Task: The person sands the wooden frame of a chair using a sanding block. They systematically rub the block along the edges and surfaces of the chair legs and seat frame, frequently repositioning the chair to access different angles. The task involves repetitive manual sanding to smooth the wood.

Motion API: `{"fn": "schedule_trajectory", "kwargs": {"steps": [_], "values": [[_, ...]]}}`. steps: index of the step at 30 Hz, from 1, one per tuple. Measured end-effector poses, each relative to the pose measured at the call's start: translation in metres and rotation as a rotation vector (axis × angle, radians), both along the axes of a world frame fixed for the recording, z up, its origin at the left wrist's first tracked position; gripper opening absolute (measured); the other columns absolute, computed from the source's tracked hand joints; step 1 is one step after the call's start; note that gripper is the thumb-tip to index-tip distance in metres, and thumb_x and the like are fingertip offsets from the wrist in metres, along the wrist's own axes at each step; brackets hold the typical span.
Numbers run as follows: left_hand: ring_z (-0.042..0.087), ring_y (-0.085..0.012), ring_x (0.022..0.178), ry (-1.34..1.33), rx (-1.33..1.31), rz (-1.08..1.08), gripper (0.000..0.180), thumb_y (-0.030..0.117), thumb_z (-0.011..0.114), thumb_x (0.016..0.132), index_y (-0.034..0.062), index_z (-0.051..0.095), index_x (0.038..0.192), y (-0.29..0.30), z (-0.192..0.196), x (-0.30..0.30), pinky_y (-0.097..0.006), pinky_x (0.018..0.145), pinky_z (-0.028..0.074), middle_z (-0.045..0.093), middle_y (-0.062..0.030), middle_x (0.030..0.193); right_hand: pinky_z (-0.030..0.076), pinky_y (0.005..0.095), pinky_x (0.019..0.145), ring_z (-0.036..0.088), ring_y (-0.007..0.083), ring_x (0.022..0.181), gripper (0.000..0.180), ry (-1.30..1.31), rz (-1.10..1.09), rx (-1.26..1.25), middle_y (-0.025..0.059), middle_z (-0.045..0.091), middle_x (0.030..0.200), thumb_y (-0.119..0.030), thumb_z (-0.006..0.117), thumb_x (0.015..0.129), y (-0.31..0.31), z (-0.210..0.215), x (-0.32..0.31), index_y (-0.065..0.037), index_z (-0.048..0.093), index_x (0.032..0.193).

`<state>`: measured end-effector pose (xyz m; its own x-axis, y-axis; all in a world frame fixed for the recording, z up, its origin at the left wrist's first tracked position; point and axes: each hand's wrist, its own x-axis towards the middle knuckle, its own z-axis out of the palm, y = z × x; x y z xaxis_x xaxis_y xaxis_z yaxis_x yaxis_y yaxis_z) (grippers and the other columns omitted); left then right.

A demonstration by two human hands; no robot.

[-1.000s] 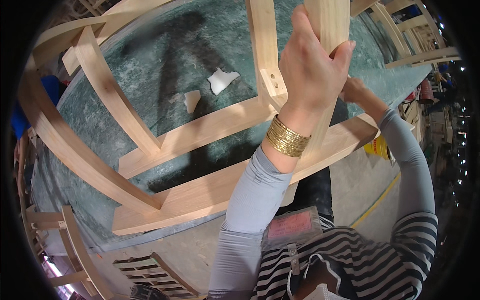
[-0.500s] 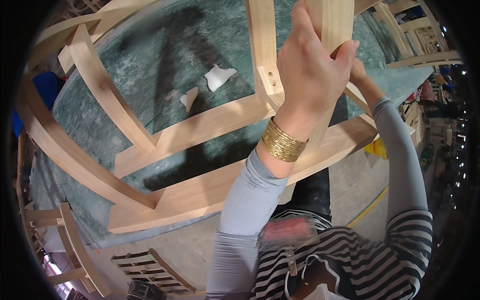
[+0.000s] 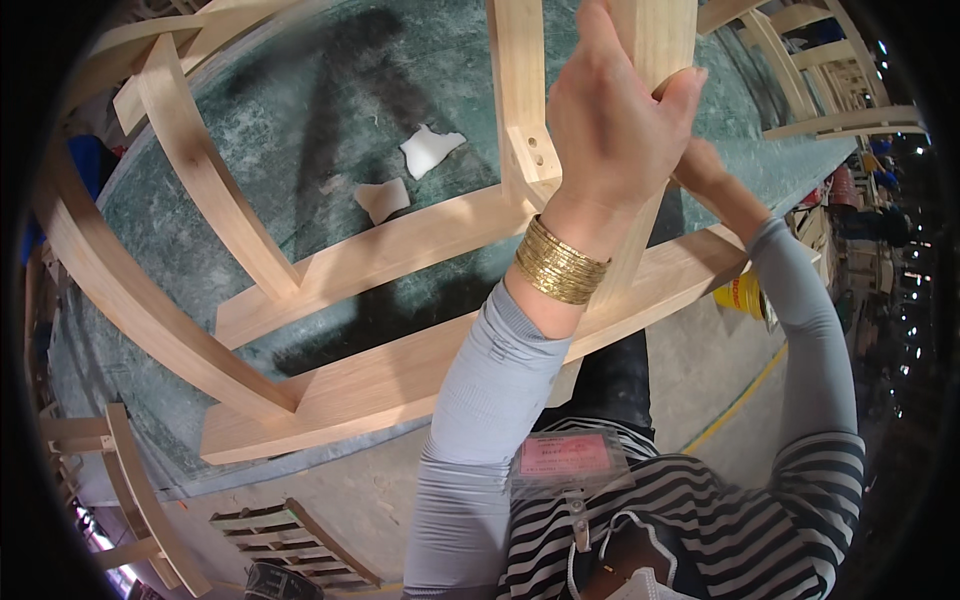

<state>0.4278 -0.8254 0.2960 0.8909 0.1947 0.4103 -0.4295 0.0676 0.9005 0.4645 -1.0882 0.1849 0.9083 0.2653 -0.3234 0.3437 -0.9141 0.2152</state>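
Observation:
My left hand [image 3: 622, 125], with a gold bracelet [image 3: 562, 262] at its wrist, is closed around the upright post [image 3: 662, 45] of a pale wooden furniture frame [image 3: 350, 390]. Its thumb wraps the post's right side. Behind that hand and lower down is my right hand [image 3: 705, 170], close to the post; its fingers are hidden, so what it holds does not show. The frame rests on a green worktop [image 3: 260, 130], with two long rails and curved slats on the left. Another upright [image 3: 518, 80] with two drilled holes stands left of my left hand.
A large white scrap [image 3: 432, 152] and a smaller one [image 3: 383, 200] lie on the worktop. A yellow bucket [image 3: 740, 294] stands on the floor at the right. More wooden frames [image 3: 135, 490] and a slatted pallet [image 3: 290, 540] are at lower left.
The smaller white scrap has turned and now shows a broader side. The view has shifted slightly, and more of the yellow bucket shows. My left hand keeps its hold on the post.

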Motion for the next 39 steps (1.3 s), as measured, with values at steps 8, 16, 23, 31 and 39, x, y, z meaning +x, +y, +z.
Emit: {"fn": "schedule_trajectory", "kwargs": {"steps": [8, 16, 23, 31, 39], "values": [[0.063, -0.036, 0.077, 0.031, -0.027, -0.01, 0.047, 0.011, 0.069, 0.073, -0.001, 0.044, 0.11, 0.006, 0.006, 0.002, -0.039, 0.065, 0.05, 0.062, -0.0213, 0.086, 0.051, 0.0356, 0.075, 0.064, 0.0249, 0.091, 0.016, 0.311, -0.117, -0.185, 0.0106, 0.067, 0.085, -0.014, 0.068, 0.07, 0.003, 0.017, -0.015, -0.01, 0.068, 0.085], [0.062, -0.0393, 0.077, 0.008, -0.021, 0.018, 0.046, 0.012, 0.069, 0.071, -0.0003, 0.045, 0.108, -0.005, -0.001, 0.004, -0.043, 0.065, 0.049, 0.062, -0.0223, 0.085, 0.051, 0.0359, 0.075, 0.064, 0.0274, 0.091, 0.023, 0.092, 0.112, -0.233, 0.0108, 0.067, 0.089, -0.018, 0.071, 0.07, -0.049, -0.048, 0.004, -0.009, 0.068, 0.091], [0.063, -0.0372, 0.077, -0.03, -0.006, 0.059, 0.044, 0.011, 0.069, 0.072, -0.0008, 0.045, 0.107, -0.003, -0.004, 0.006, -0.041, 0.065, 0.05, 0.062, -0.021, 0.083, 0.051, 0.0401, 0.075, 0.064, 0.0282, 0.089, 0.027, -0.04, -0.151, -0.134, 0.0144, 0.066, 0.091, -0.023, 0.065, 0.074, -0.03, -0.039, 0.032, -0.005, 0.066, 0.094], [0.065, -0.032, 0.078, -0.035, -0.101, -0.021, 0.046, 0.011, 0.068, 0.073, -0.0036, 0.044, 0.109, -0.004, 0.001, 0.005, -0.037, 0.067, 0.051, 0.063, -0.0201, 0.083, 0.05, 0.0419, 0.072, 0.063, 0.03, 0.085, 0.016, -0.223, -0.032, 0.212, 0.0134, 0.064, 0.089, -0.016, 0.055, 0.079, 0.001, -0.021, 0.036, -0.009, 0.064, 0.09], [0.064, -0.0337, 0.076, -0.044, -0.004, 0.04, 0.048, 0.012, 0.069, 0.072, -0.0029, 0.045, 0.111, -0.003, -0.001, 0.003, -0.037, 0.066, 0.051, 0.063, -0.0206, 0.083, 0.049, 0.0383, 0.073, 0.063, 0.0286, 0.083, 0.017, 0.463, -0.054, -0.287, 0.0119, 0.066, 0.085, -0.018, 0.063, 0.072, -0.006, 0.043, -0.005, -0.008, 0.069, 0.085]]}}
